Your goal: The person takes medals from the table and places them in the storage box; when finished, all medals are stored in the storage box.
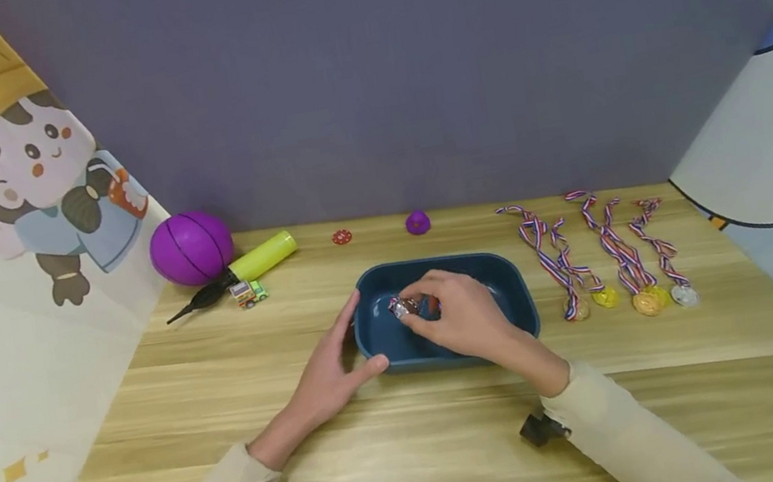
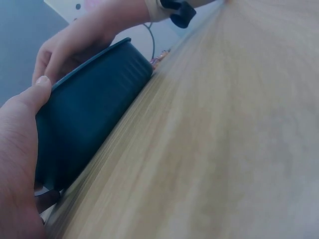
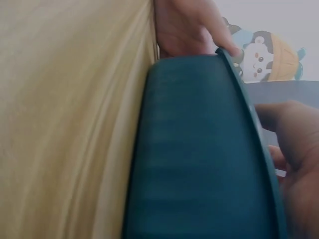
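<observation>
A dark blue plastic basin sits on the wooden table in front of the person. At its left end lies the left hand, fingers straight along the side and thumb stretched to the near corner of the rim; the left wrist view has that thumb at the rim. Over the basin, the right hand pinches a small shiny silvery thing with coloured patches between thumb and fingertips. I cannot tell what kind of thing it is. A bit of orange-red shows behind these fingers.
Several medals with striped ribbons lie to the right. Toward the back left are a purple ball, a yellow hand pump and a toy truck. A red chip and a small purple object lie near the back wall.
</observation>
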Demonstrator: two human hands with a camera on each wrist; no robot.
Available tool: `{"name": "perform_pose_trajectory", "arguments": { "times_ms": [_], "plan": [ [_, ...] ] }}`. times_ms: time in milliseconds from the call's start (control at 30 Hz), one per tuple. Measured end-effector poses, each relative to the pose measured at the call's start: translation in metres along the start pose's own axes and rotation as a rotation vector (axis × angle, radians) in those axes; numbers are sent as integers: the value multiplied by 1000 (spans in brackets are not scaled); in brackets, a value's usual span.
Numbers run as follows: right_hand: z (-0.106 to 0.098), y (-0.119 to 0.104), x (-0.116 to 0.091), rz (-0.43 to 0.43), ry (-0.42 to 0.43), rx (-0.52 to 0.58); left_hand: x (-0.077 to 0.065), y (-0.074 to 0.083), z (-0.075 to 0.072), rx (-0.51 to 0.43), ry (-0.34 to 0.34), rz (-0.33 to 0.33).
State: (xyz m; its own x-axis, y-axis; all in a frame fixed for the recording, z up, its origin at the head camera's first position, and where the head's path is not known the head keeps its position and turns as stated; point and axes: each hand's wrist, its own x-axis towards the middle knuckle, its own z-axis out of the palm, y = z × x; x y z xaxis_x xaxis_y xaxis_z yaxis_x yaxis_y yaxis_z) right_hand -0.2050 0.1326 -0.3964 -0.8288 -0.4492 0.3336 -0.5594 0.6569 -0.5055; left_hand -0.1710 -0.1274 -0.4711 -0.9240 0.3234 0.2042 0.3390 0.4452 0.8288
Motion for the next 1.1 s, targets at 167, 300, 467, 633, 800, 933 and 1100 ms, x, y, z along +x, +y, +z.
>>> {"name": "perform_pose_trajectory", "arguments": {
  "times_ms": [167, 300, 467, 633, 800, 933, 1100],
  "plan": [
    [8, -3, 1, 17, -91, -16, 0, 1, -1, 1, -4, 0],
    [13, -5, 4, 22, -143, -29, -1, 1, -1, 6, 0, 2],
    [19, -6, 9, 19, -198, -42, -2, 1, -2, -2, -2, 9],
    [22, -6, 12, 24, -242, -11, -1, 2, -1, -8, -6, 13],
    [25, -3, 16, 28, -284, 50, -1, 1, -1, -14, -5, 15],
    [26, -1, 17, 40, -307, 71, -1, 1, -1, -21, -5, 21],
    [27, 0, 18, 47, -341, 116, 0, 0, -1, -15, -5, 23]
  ]
}}
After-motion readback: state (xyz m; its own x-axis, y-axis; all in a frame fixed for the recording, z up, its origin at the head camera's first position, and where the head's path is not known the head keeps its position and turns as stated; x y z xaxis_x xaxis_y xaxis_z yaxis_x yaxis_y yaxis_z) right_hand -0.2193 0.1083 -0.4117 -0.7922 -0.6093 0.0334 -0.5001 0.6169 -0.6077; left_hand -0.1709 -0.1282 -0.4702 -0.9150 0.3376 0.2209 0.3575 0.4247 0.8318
